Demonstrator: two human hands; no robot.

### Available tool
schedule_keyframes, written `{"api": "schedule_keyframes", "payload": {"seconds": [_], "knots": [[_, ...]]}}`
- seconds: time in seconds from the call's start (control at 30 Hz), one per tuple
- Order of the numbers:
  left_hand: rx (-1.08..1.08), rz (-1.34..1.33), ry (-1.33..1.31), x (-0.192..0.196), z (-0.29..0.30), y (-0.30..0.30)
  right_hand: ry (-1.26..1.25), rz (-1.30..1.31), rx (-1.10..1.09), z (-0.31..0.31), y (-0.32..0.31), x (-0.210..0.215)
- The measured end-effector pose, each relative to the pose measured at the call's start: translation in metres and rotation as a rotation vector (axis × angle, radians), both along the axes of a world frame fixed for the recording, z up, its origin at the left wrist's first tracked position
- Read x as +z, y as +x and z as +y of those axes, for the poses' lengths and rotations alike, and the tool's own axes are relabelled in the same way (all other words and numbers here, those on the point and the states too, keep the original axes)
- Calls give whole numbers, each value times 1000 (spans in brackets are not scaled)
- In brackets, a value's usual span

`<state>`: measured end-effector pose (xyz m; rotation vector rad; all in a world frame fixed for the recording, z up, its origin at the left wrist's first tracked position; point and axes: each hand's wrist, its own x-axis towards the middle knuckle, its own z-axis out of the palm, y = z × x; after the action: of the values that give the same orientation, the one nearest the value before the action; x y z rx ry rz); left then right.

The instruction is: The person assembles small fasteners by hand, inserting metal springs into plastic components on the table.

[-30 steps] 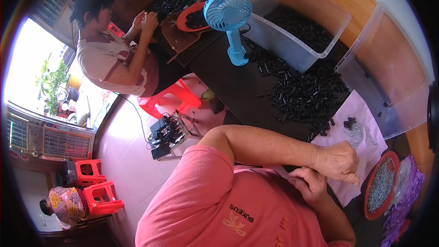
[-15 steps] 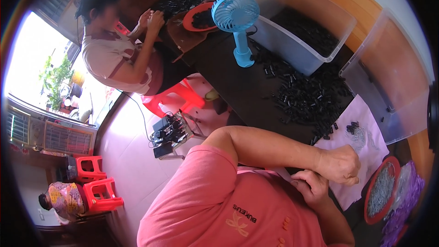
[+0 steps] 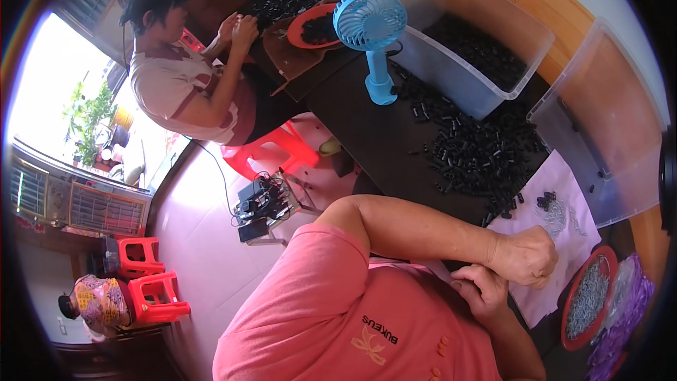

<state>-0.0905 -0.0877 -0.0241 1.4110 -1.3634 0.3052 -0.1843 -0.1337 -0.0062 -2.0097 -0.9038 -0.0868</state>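
My left hand point(image 3: 525, 257) is curled closed above a pink sheet point(image 3: 530, 299), its back toward me and its fingertips hidden. Just below it and close to my shirt, my right hand point(image 3: 482, 291) has its fingers bent inward. What either hand holds, if anything, cannot be made out. On the sheet beyond my left hand lie a small cluster of black pieces point(image 3: 546, 201) and a scatter of thin silvery metal pieces point(image 3: 556, 220). A large heap of short black tube-like parts point(image 3: 483, 159) spreads over the dark table point(image 3: 352, 116) next to the sheet.
A red bowl point(image 3: 612, 259) of silvery pieces and a purple plastic bag point(image 3: 630, 303) sit at the right. Behind the heap stand a clear bin point(image 3: 486, 102), a clear upright lid or tub point(image 3: 599, 134) and a blue fan point(image 3: 379, 74). A co-worker point(image 3: 183, 85) sits far left.
The whole view has shifted very slightly. Both my hands keep nearly the same closed pose and place over the sheet's edge.
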Motion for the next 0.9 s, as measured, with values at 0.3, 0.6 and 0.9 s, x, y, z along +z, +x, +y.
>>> {"api": "schedule_keyframes", "payload": {"seconds": [0.3,0.6,0.9], "knots": [[65,-57,-19,-13,-8,11,32,-112,-6,0,1,4],[57,237,-92,12,8,21,-24,-516,-258,-35,-5,41],[88,139,-107,-9,-4,15,-206,-611,-551,-44,16,45]]}}
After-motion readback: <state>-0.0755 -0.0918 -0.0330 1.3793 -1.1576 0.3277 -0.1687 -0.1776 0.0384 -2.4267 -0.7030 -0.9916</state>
